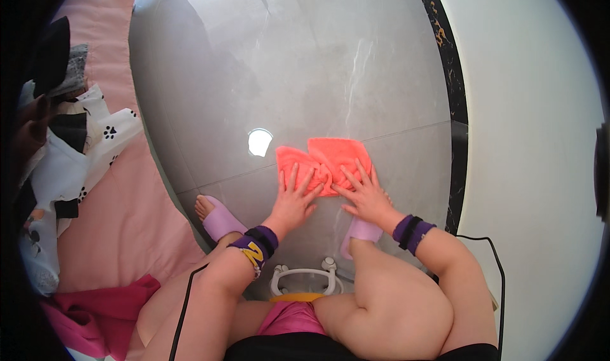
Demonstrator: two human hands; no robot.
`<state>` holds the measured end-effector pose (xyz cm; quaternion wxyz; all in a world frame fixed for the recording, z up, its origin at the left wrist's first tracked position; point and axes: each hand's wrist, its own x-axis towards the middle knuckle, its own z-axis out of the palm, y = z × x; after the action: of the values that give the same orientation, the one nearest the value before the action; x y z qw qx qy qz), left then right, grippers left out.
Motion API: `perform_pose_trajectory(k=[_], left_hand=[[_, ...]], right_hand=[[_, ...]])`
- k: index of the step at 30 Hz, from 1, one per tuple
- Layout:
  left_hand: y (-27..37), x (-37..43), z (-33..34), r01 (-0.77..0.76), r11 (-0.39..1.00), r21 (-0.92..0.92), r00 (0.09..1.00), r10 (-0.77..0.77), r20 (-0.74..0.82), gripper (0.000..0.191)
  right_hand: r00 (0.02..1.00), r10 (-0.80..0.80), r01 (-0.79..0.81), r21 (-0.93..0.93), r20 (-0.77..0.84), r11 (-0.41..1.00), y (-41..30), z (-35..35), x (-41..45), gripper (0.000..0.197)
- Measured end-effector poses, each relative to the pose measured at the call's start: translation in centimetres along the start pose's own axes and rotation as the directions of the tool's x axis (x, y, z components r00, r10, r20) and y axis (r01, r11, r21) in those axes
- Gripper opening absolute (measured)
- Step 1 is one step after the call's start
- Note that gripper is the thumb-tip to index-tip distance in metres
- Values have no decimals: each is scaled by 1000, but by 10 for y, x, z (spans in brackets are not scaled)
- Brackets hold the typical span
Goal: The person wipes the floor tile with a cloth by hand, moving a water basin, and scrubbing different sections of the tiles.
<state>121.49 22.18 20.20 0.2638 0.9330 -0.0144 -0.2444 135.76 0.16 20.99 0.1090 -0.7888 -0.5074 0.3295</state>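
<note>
A coral-coloured cloth (340, 151), rumpled and gathered at its middle, lies on the grey tiled floor (295, 84). My left hand (294, 201) rests on the cloth's left part, palm down with the fingers spread. On its right part my right hand (364, 196) lies in the same way, the thumb pointing inward. Neither hand is closed around the fabric. Both wrists wear purple bands with black straps, and a black cable runs from each.
To the left, a pink bed cover (119, 208) carries a heap of clothes (62, 156) and a magenta garment (105, 308). My feet, in lilac slippers (221, 218), flank the cloth. A white-framed wheeled stool (305, 271) is under me. At right, a black marbled skirting (455, 89) borders a white wall (529, 122).
</note>
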Motion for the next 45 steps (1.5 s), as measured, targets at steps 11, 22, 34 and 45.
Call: perform_pose_trajectory(k=[11,22,34,45], left_hand=[[-58,152,-88,161,952,259,947,-75,-314,55],[-81,-58,-27,536,839,88,839,-518,-167,70],[10,15,8,133,988,84,983,-121,-135,73],[-80,190,-120,158,973,171,959,-110,-260,72]], right_hand=[[894,51,-208,-312,-446,927,85,-73,133,48],[934,-344,337,-88,-95,937,-52,17,100,50],[992,-113,114,-18,49,993,25,-18,15,48],[949,56,-133,-232,-310,964,93,-113,164,56]])
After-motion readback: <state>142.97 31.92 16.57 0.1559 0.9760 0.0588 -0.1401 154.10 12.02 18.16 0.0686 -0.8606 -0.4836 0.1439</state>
